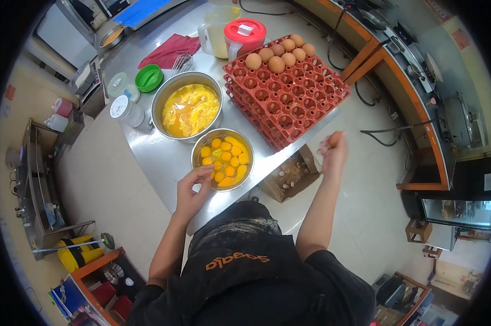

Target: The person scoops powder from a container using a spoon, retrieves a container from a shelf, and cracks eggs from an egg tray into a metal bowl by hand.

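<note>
My right hand (332, 155) is raised off the table's right side, its fingers closed around a brown egg (337, 138). My left hand (193, 191) is at the near-left rim of a small metal bowl (251, 173), thumb and fingers apart, fingertips over the edge. Several raw egg yolks (225, 156) lie in clear egg white inside that bowl. Just behind it stands a larger metal pot (159, 111) with yellow, partly mixed egg liquid (188, 111). To the right, red egg trays (289, 103) are stacked, with several brown eggs (276, 64) at the top one's far end.
Under the table's right edge sits a cardboard box (302, 187) with eggshells. A red-lidded jug (245, 33), a whisk (182, 64), a red cloth (167, 52), a green lid (149, 77) and a plastic jar (127, 111) stand around the pot on the steel table (156, 168).
</note>
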Tool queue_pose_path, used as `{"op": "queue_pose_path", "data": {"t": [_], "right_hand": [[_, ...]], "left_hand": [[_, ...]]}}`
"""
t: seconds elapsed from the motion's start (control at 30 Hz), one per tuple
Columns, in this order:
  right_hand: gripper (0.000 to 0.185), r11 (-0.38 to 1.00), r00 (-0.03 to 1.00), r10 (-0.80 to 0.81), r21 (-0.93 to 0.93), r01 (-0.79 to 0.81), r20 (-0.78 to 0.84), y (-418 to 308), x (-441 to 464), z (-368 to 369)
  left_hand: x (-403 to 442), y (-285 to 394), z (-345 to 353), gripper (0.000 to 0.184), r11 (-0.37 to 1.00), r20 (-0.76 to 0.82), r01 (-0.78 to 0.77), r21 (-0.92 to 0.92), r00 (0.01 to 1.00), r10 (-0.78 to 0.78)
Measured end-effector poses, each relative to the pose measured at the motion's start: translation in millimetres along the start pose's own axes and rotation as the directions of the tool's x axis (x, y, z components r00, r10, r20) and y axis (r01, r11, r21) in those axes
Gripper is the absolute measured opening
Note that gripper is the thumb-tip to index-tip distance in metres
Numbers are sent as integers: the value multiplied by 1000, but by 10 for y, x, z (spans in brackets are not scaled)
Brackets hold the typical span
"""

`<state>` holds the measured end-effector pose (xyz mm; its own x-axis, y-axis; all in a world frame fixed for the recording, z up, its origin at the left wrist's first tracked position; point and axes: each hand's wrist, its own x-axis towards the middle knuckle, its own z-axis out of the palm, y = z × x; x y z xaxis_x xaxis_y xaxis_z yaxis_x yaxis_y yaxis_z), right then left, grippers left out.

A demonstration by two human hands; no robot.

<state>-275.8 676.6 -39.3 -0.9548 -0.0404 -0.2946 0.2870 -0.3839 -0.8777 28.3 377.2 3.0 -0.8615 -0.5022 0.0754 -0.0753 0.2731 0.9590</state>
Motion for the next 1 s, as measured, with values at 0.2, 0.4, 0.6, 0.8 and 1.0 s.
{"op": "queue_pose_path", "data": {"t": [0.2,0.4,0.6,0.8,1.0], "right_hand": [[43,255,832,-409,-829,499,375,1059,-58,-40],[47,289,833,-421,-817,498,359,1176,-75,-102],[42,405,848,-451,-783,472,278,1102,-726,48],[34,732,700,167,-562,384,695,641,-1451,1004],[37,732,424,589,-676,81,688,622,-1292,1622]], "left_hand": [[151,93,8,18,1000,93,-2,31,996,-1],[203,127,70,21,999,112,-33,37,993,28],[156,-105,155,26,991,189,-72,108,981,51],[261,62,256,45,950,337,-312,32,898,283],[444,-98,-26,41,905,294,-424,28,869,398]]}}
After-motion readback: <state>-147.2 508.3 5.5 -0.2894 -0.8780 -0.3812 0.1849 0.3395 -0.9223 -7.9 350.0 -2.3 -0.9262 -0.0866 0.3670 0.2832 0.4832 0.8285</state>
